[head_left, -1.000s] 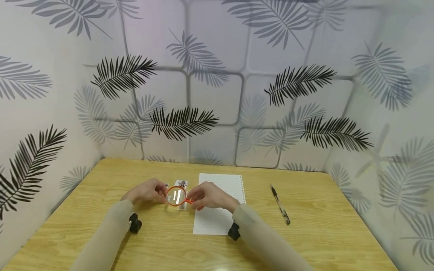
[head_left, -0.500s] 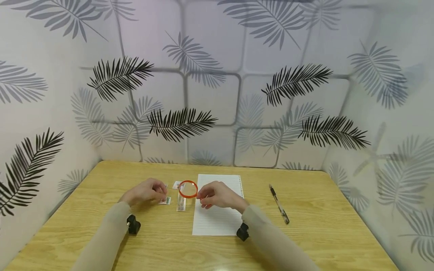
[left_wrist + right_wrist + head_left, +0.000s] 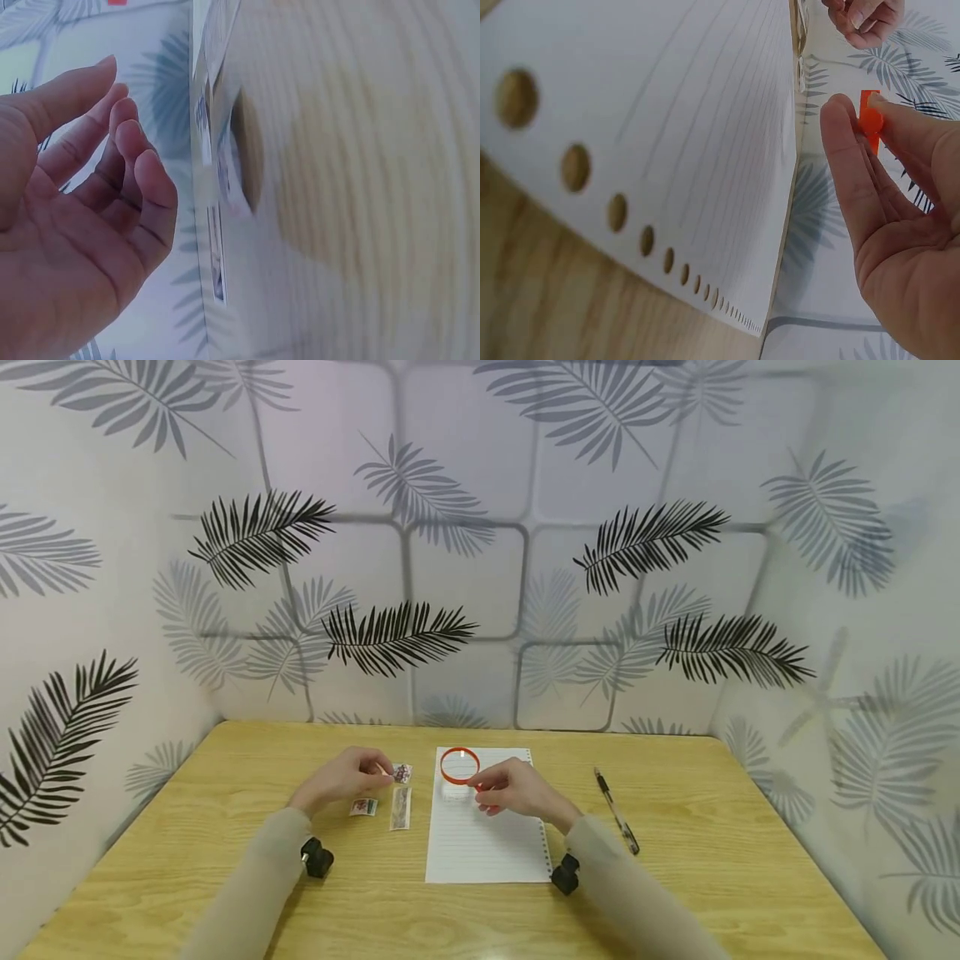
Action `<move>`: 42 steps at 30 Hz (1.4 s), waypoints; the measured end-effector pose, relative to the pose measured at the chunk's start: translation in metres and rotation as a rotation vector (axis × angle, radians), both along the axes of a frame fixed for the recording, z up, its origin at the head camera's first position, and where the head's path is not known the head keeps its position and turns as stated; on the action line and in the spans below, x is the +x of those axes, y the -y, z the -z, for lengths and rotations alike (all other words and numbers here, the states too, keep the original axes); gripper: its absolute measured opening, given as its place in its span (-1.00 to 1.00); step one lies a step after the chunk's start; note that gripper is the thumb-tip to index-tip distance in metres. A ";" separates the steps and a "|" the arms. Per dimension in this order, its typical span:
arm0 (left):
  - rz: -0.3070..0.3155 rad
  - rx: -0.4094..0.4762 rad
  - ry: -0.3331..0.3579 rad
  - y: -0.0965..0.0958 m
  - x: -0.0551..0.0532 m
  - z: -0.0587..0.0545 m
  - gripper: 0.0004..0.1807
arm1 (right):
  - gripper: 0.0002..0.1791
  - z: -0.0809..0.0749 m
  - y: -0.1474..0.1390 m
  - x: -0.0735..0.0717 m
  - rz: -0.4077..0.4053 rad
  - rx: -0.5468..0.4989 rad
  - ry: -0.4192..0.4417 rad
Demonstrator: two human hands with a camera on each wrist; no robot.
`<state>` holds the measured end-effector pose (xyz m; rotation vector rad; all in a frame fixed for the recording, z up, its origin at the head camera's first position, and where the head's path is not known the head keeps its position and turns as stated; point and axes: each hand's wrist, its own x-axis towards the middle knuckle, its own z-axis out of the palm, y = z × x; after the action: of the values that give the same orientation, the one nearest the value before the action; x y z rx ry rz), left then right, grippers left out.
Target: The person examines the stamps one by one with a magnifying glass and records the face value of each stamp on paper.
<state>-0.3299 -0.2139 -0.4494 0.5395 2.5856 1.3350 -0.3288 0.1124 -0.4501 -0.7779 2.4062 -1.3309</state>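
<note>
My right hand [image 3: 517,791] pinches the short handle of an orange-red magnifying glass [image 3: 460,766], raised over the upper part of a lined sheet of paper [image 3: 487,852]. In the right wrist view the handle's orange end [image 3: 871,120] shows between thumb and fingertips. My left hand [image 3: 348,779] hovers low over the table with loosely bent fingers and nothing in them; the left wrist view shows a gap between thumb and fingers. Around it lie small printed stamp-like papers: a curled one [image 3: 363,807], a long one [image 3: 401,808], and another [image 3: 402,773] right at the fingertips.
A black-capped clear pen [image 3: 617,812] lies to the right of the sheet. The light wood table [image 3: 187,877] meets leaf-patterned walls [image 3: 465,677] at the back and sides. A row of punched holes runs down the sheet's right edge.
My right hand has carried the magnifying glass rightward from above the small papers to above the lined sheet. The left hand left the lens rim and shifted slightly right, beside the upper paper.
</note>
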 end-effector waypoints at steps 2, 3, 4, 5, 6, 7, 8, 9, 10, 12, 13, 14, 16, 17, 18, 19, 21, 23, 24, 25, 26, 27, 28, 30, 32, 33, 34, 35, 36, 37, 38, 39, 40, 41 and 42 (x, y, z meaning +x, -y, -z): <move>-0.002 0.010 0.011 -0.008 0.000 -0.001 -0.81 | -0.68 0.001 -0.003 -0.001 0.008 0.010 0.007; -0.006 0.017 0.020 -0.011 0.000 -0.001 -0.81 | -0.66 0.001 -0.005 -0.001 0.014 0.013 0.009; -0.009 0.020 0.025 -0.015 0.001 -0.001 -0.80 | -0.65 0.002 -0.006 -0.001 0.023 0.013 0.012; -0.014 0.016 0.025 -0.018 0.001 -0.001 -0.79 | -0.64 0.002 -0.008 -0.001 0.034 0.014 0.016; -0.013 0.013 0.024 -0.021 0.001 -0.001 -0.78 | -0.64 0.002 -0.010 0.000 0.048 0.016 0.018; -0.013 0.011 0.022 -0.024 0.002 -0.001 -0.77 | -0.63 0.003 -0.012 0.000 0.061 0.019 0.019; -0.012 -0.001 0.014 -0.026 0.002 -0.001 -0.76 | -0.63 0.003 -0.014 0.000 0.075 0.022 0.019; -0.011 -0.008 0.011 -0.029 0.002 -0.002 -0.75 | -0.62 0.003 -0.016 0.000 0.089 0.024 0.023; -0.008 -0.016 0.005 -0.031 0.002 -0.002 -0.74 | -0.63 0.003 -0.019 0.000 0.101 0.022 0.028; -0.001 -0.023 0.001 -0.035 0.002 -0.003 -0.72 | -0.62 0.003 -0.025 -0.001 0.124 0.014 0.039; 0.002 -0.020 0.000 -0.037 0.002 -0.003 -0.72 | -0.63 0.004 -0.028 -0.001 0.136 0.006 0.046; 0.008 -0.015 0.001 -0.039 0.003 -0.003 -0.71 | -0.63 0.004 -0.031 0.000 0.148 -0.004 0.055; 0.016 0.002 0.004 -0.043 0.002 -0.003 -0.69 | -0.63 0.005 -0.037 0.000 0.172 -0.017 0.064; 0.022 0.005 0.003 -0.046 0.003 -0.003 -0.68 | -0.64 0.006 -0.040 0.000 0.184 -0.020 0.066; 0.029 0.009 0.003 -0.048 0.002 -0.004 -0.66 | -0.64 0.007 -0.043 0.000 0.198 -0.021 0.072; 0.039 0.011 0.000 -0.050 0.002 -0.003 -0.64 | -0.64 0.008 -0.047 0.000 0.210 -0.018 0.068; 0.052 0.002 -0.005 -0.054 0.001 -0.003 -0.61 | -0.65 0.009 -0.053 0.001 0.232 -0.006 0.069; 0.065 -0.011 -0.015 -0.059 0.001 -0.002 -0.59 | -0.64 0.010 -0.059 0.001 0.253 0.001 0.068; 0.070 -0.013 -0.020 -0.061 0.000 -0.001 -0.59 | -0.64 0.010 -0.062 0.001 0.266 0.008 0.064; 0.071 -0.017 -0.024 -0.063 0.000 -0.001 -0.59 | -0.65 0.010 -0.065 0.001 0.271 0.017 0.051; 0.069 -0.020 -0.023 -0.065 0.000 0.000 -0.60 | -0.65 0.009 -0.067 0.001 0.278 0.023 0.045; 0.067 -0.020 -0.022 -0.067 -0.001 0.000 -0.60 | -0.65 0.009 -0.070 0.001 0.283 0.032 0.034; 0.066 -0.020 -0.017 -0.069 0.000 0.000 -0.61 | -0.65 0.009 -0.072 0.001 0.285 0.046 0.016; 0.067 -0.015 -0.005 -0.073 0.000 0.001 -0.62 | -0.67 0.009 -0.077 0.002 0.287 0.076 -0.019; 0.076 -0.013 0.002 -0.077 0.000 0.001 -0.62 | -0.69 0.010 -0.082 0.001 0.288 0.101 -0.048; 0.084 -0.015 0.001 -0.079 0.000 0.001 -0.63 | -0.70 0.011 -0.084 0.001 0.286 0.111 -0.061; 0.090 -0.014 0.003 -0.081 0.001 0.000 -0.63 | -0.71 0.011 -0.087 0.001 0.284 0.115 -0.071; 0.097 -0.016 0.000 -0.083 0.001 -0.001 -0.63 | -0.71 0.011 -0.089 0.000 0.284 0.119 -0.077; 0.102 -0.021 -0.003 -0.085 0.001 -0.002 -0.63 | -0.71 0.011 -0.091 0.000 0.284 0.120 -0.080; 0.106 -0.023 0.000 -0.087 0.001 -0.002 -0.63 | -0.70 0.011 -0.094 0.000 0.285 0.119 -0.079; 0.110 -0.027 0.002 -0.089 0.001 -0.003 -0.62 | -0.69 0.012 -0.096 0.000 0.287 0.116 -0.071; 0.113 -0.030 0.001 -0.090 0.000 -0.003 -0.62 | -0.69 0.012 -0.098 0.001 0.293 0.112 -0.064; 0.115 -0.032 0.003 -0.092 -0.001 -0.003 -0.61 | -0.68 0.012 -0.099 0.001 0.301 0.110 -0.057; 0.115 -0.034 0.008 -0.093 -0.002 -0.003 -0.61 | -0.68 0.012 -0.101 0.001 0.314 0.112 -0.051; 0.115 -0.036 0.012 -0.095 -0.003 -0.002 -0.61 | -0.68 0.013 -0.103 0.001 0.323 0.113 -0.046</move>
<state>-0.3327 -0.1192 -0.4471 0.6601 2.5221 1.2485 -0.3280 0.2151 -0.4629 -0.4056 2.7026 -1.2817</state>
